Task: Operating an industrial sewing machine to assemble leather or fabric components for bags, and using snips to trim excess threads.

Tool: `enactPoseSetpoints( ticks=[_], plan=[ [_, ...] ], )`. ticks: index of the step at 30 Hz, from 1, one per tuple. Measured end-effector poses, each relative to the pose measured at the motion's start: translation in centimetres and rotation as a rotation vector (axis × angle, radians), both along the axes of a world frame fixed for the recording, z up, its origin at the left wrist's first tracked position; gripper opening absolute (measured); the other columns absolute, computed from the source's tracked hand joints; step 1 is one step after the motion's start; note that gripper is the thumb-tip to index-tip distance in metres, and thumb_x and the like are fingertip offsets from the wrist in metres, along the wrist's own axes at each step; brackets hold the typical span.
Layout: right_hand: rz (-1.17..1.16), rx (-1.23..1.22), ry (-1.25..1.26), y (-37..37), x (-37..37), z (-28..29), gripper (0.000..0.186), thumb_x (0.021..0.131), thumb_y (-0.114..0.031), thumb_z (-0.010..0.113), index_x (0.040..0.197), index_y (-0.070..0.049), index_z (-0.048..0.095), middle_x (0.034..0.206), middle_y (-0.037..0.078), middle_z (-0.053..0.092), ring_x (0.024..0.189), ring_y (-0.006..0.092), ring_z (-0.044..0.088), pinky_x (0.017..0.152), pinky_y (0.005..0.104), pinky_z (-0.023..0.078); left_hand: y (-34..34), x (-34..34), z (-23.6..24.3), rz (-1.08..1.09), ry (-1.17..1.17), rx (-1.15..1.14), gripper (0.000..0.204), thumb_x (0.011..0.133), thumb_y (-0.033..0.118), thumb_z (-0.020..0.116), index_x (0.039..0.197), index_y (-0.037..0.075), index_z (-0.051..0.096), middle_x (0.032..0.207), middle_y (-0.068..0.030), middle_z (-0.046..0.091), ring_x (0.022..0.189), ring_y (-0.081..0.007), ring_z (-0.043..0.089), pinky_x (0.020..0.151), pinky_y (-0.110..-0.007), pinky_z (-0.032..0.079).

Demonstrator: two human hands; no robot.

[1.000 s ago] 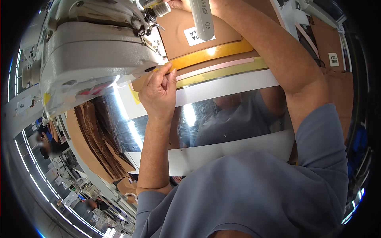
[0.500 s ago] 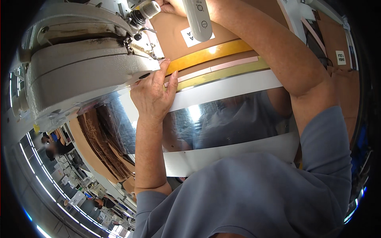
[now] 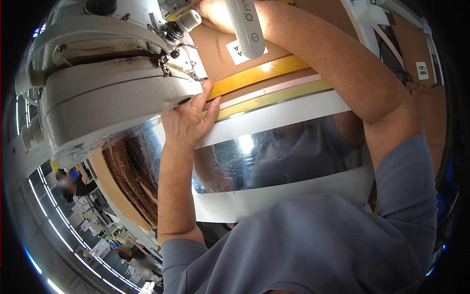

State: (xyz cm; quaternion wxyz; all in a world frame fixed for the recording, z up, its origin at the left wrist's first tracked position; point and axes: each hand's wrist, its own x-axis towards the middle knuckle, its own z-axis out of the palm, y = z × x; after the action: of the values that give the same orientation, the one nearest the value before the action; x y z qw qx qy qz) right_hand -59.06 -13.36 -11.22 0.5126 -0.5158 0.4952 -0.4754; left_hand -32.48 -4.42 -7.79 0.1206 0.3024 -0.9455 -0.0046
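Observation:
My left hand (image 3: 187,122) lies beside the head of a white sewing machine (image 3: 117,105). Its fingers stretch forward, with the thumb apart, at the left end of a shiny yellow strip (image 3: 264,76). Part of those fingers is hidden behind the machine head. At the top edge, past the machine's tension knob (image 3: 188,21), I see part of my right hand (image 3: 211,13). A white lamp head (image 3: 245,29) covers some of it, and its fingertips are not visible. Brown sheet material (image 3: 210,54) with a white label (image 3: 236,51) spreads between the hands.
A pink strip (image 3: 289,85) and a dull yellow-green strip (image 3: 279,99) run along the white table edge (image 3: 274,117). Nearer me is a reflective metal plate (image 3: 274,157). Brown pieces (image 3: 128,176) are stacked at the left. Other people work in the background.
The whole view has shifted slightly, with the machine and strips a little lower and further right. My left forearm sits slightly further left. Both hands keep nearly the same places.

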Motion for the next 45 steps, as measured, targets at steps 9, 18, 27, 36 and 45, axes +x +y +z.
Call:
enactPoseSetpoints(
  ticks=[9,18,27,36,45],
  plan=[
    [-0.061,-0.347,0.805,-2.8,0.9,-1.9,0.037,0.094,-0.031,0.077,0.124,-0.010,0.068,0.122,0.012,0.071,0.109,0.0269,0.070,0.093,0.0388,0.057,0.0,0.0,-0.1,-0.015,0.006,-0.011,0.036,0.095,0.029,0.077,0.127,0.013,0.073,0.094,-0.0091,0.080,0.077,-0.0242,0.077,0.076,-0.035,0.060],
    [-0.016,0.471,-0.820,-2.2,-0.4,0.5,0.021,0.102,-0.026,0.067,0.092,-0.009,0.072,0.081,0.008,0.071,0.065,0.0232,0.069,0.058,0.0408,0.058,0.3,-0.1,-0.2,0.005,0.061,0.068,0.036,0.097,0.027,0.075,0.128,0.010,0.072,0.104,-0.0114,0.080,0.082,-0.0277,0.078,0.077,-0.036,0.060],
    [-0.038,-0.175,0.560,-5.0,2.0,-0.1,0.042,0.098,-0.034,0.071,0.133,-0.011,0.068,0.131,0.012,0.072,0.120,0.0257,0.069,0.099,0.0398,0.056,-1.0,4.4,-1.3,0.355,0.498,0.552,0.037,0.092,0.016,0.080,0.126,0.003,0.072,0.107,-0.0079,0.078,0.094,-0.0200,0.074,0.084,-0.035,0.059],
    [-0.050,-0.327,0.929,-3.4,0.9,-0.8,0.041,0.093,-0.039,0.075,0.125,-0.013,0.073,0.125,0.008,0.075,0.115,0.0249,0.071,0.095,0.0394,0.058,-17.3,1.8,-5.0,-0.097,0.472,0.361,0.030,0.097,0.013,0.078,0.123,-0.001,0.071,0.113,-0.0093,0.072,0.095,-0.0136,0.070,0.080,-0.027,0.058],
    [-0.025,-0.238,0.929,-2.8,0.9,0.7,0.038,0.090,-0.040,0.077,0.117,-0.014,0.075,0.112,0.007,0.078,0.104,0.0259,0.075,0.088,0.0421,0.060,-22.5,0.4,-7.4,-0.135,0.366,0.303,0.021,0.101,0.010,0.074,0.118,-0.003,0.071,0.116,-0.0077,0.064,0.090,-0.0097,0.065,0.080,-0.023,0.057]
  ],
)
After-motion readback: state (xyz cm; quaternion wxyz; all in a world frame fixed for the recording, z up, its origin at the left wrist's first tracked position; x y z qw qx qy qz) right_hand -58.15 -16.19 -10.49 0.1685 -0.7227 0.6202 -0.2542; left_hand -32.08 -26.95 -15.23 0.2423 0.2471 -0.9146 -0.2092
